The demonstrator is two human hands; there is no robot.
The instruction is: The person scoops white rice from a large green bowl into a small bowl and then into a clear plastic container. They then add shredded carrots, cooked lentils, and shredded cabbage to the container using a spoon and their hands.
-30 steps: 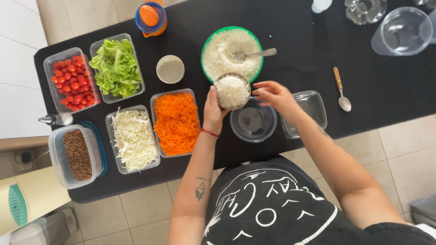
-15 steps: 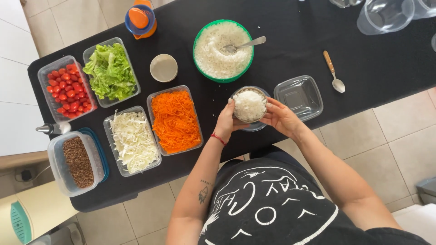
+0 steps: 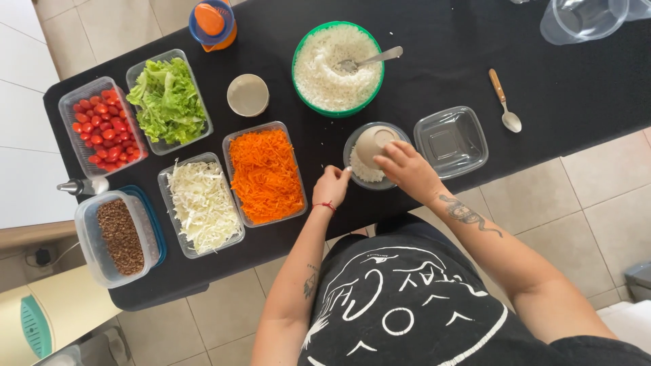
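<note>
Small beige bowl sits upside down inside the clear round container, rice spilling under it; right hand grips it from above, left hand steadies the container's rim. Just beyond the container: green rice bowl with spoon.

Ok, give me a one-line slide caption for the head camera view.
Right hand upends a small beige cup of rice into a clear bowl, left hand at its rim, beside grated carrot.
</note>
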